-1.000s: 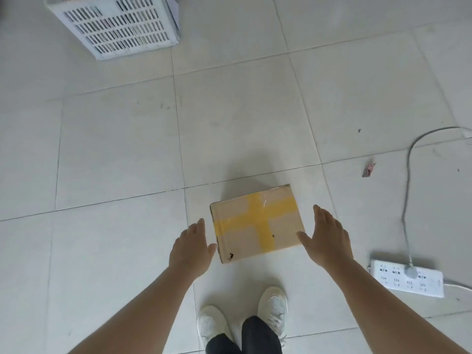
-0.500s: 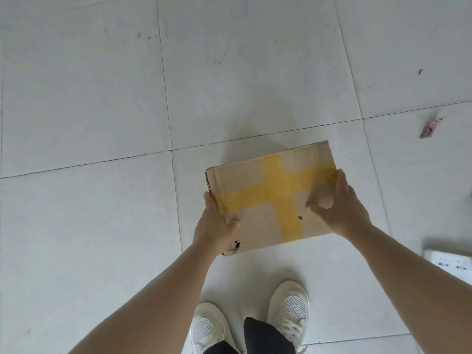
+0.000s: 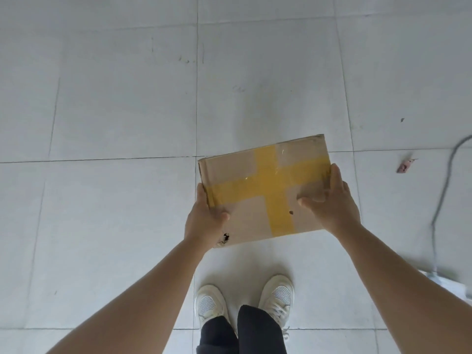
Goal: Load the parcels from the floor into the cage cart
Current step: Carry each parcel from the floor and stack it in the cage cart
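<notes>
The cardboard parcel [image 3: 265, 190], crossed with yellow tape, is held in front of the person and just beyond the white shoes [image 3: 277, 297]; whether it has fully left the tiled floor [image 3: 122, 111] cannot be told. The left hand [image 3: 204, 221] grips the near left corner, thumb curled over the top face and fingers hidden below. The right hand [image 3: 332, 203] clamps the right edge, thumb on top and fingers wrapped down the side. To carry it well, I judge both hands should keep their opposed squeeze and hold the box level, since the near left corner looks torn and could give under the thumb. No cage cart is in view, so a turn will likely be needed. To the right a grey cable [image 3: 439, 200] runs toward a white power strip [image 3: 457, 284] near the right forearm, a trip risk; a small pink scrap [image 3: 406, 166] lies further out.
</notes>
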Available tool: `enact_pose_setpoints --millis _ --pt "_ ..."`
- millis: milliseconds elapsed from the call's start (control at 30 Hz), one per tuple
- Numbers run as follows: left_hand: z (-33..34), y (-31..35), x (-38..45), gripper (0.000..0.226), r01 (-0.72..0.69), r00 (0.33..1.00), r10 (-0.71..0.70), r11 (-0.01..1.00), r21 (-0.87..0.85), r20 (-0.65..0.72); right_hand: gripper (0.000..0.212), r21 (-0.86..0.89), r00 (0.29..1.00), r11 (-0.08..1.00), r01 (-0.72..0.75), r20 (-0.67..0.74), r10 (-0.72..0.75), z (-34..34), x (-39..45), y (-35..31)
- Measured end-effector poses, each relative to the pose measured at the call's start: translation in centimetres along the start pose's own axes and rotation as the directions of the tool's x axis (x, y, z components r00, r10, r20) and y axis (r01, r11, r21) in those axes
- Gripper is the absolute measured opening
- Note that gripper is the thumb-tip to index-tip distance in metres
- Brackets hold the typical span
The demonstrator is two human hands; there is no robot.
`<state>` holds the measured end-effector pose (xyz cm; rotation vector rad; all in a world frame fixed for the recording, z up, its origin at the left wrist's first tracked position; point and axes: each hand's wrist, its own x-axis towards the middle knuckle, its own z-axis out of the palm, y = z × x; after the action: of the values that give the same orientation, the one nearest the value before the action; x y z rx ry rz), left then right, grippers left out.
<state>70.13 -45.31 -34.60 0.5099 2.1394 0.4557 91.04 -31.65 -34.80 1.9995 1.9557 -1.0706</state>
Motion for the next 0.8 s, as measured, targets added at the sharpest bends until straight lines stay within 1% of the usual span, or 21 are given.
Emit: enact_pose_setpoints --millis 133,300,433,600,800 --pt "-6.5 2.6 -4.5 0.077 -0.017 0.998 0.011 0.996 -0.084 -0.066 0.102 0.025 0.998 0.998 0.056 -0.015 -0.055 -4.5 -4.3 -5.5" --pt "-15.2 5.2 -10.8 0.073 -0.075 0.981 0.045 0.985 -0.154 -0.191 0.103 0.070 0.992 0.989 0.127 -0.015 -0.127 -9.7 -10.5 -13.0" --pt "-22.1 7.2 -15.2 0.077 -0.117 0.955 0.047 0.967 -0.226 -0.293 0.099 0.066 0.971 0.969 0.238 -0.030 -0.236 -13.5 -14.6 -19.5" --pt "-30.3 9.3 -20.1 0.077 -0.164 0.893 0.017 0.943 -0.290 -0.450 0.100 0.063 0.930 0.928 0.367 -0.041 -0.365 -17.5 -19.0 -28.3" --pt "-39.2 9.2 -25.8 0.080 -0.178 0.781 -0.095 0.913 -0.366 -0.618 0.104 0.031 0.837 0.836 0.547 -0.007 -0.547 -20.0 -24.9 -38.3"
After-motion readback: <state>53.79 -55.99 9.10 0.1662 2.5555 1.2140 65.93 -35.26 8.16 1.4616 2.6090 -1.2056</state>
